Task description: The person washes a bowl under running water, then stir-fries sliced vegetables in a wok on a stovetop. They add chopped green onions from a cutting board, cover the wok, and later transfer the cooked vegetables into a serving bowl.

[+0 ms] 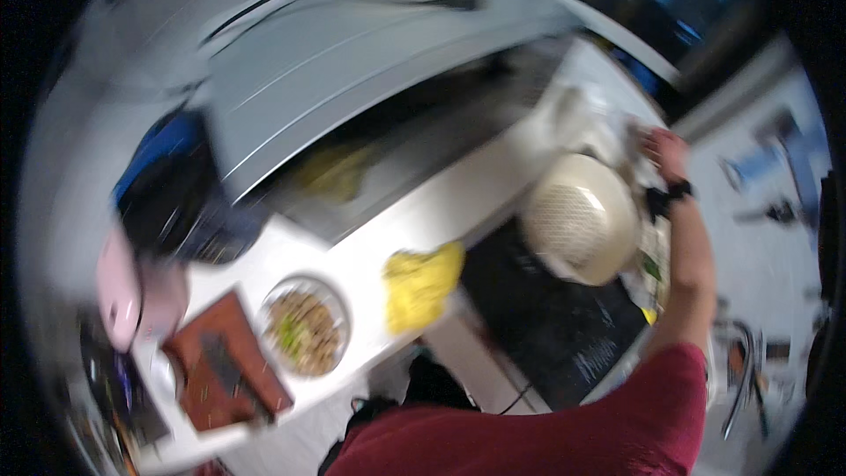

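My right hand point(664, 152), with a dark band on the wrist, reaches out at the far right beside the cooktop. Its fingers touch or hover over blurred whitish and brownish things point(634, 139), possibly bags; I cannot tell whether it grips one. Just left of it, a cream-coloured round pan point(585, 218) with a patterned surface rests on the black cooktop point(542, 324). My left hand is out of view. A yellow cloth point(423, 285) lies on the white counter point(370, 238). Farther left, a clear bowl point(305, 325) contains brownish minced food with a chopped green topping.
A brown cutting board point(231, 363) bears a dark-bladed knife point(225, 360). Behind it stand a pink appliance point(142, 291) and a dark blue bag-like thing point(188, 192). A grey range hood point(383, 79) overhangs the counter's back. At right is a sink faucet point(743, 370).
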`<action>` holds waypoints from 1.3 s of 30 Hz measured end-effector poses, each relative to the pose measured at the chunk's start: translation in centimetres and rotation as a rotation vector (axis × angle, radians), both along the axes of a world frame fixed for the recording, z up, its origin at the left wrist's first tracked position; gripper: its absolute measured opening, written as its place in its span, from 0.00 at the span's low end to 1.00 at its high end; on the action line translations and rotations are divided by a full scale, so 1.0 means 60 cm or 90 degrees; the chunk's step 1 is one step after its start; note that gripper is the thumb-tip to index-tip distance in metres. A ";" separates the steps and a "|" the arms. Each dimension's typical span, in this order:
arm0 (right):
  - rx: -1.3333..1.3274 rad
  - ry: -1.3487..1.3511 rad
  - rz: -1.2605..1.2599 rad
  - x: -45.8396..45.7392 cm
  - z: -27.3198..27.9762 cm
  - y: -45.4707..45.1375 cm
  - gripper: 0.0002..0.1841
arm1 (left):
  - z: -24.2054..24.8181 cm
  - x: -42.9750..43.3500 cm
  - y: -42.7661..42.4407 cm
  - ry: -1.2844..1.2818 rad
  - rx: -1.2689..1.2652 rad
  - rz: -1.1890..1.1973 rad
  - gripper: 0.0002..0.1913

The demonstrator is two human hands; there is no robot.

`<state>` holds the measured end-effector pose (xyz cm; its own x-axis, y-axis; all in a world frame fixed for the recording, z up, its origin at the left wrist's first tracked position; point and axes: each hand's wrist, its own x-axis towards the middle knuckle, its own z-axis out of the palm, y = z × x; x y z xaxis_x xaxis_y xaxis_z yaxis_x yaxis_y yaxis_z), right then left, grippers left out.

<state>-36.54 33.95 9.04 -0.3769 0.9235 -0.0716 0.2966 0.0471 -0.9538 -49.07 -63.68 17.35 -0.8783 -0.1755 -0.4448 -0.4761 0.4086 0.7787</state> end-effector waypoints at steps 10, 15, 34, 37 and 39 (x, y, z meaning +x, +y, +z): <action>0.036 0.135 0.321 -0.067 0.220 -0.448 0.15 | -0.034 0.090 -0.146 0.001 0.058 0.127 0.12; 0.102 0.116 0.515 -0.064 0.227 -0.783 0.06 | -0.071 0.167 -0.281 0.029 0.086 0.173 0.13; -0.204 -0.018 1.046 -0.152 0.127 -1.591 0.08 | -0.180 0.551 -0.673 0.075 0.096 0.466 0.12; -0.251 -0.069 1.059 -0.155 0.120 -1.622 0.07 | -0.189 0.556 -0.687 0.065 0.121 0.491 0.12; -0.230 -0.065 1.062 -0.165 0.116 -1.632 0.06 | -0.194 0.545 -0.695 0.068 0.132 0.498 0.11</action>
<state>-46.42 -63.98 16.01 -0.8251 -0.5040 -0.2554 0.2086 0.1483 -0.9667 -16.37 -105.37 5.70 -0.5750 -0.6793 -0.4559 -0.4823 -0.1687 0.8596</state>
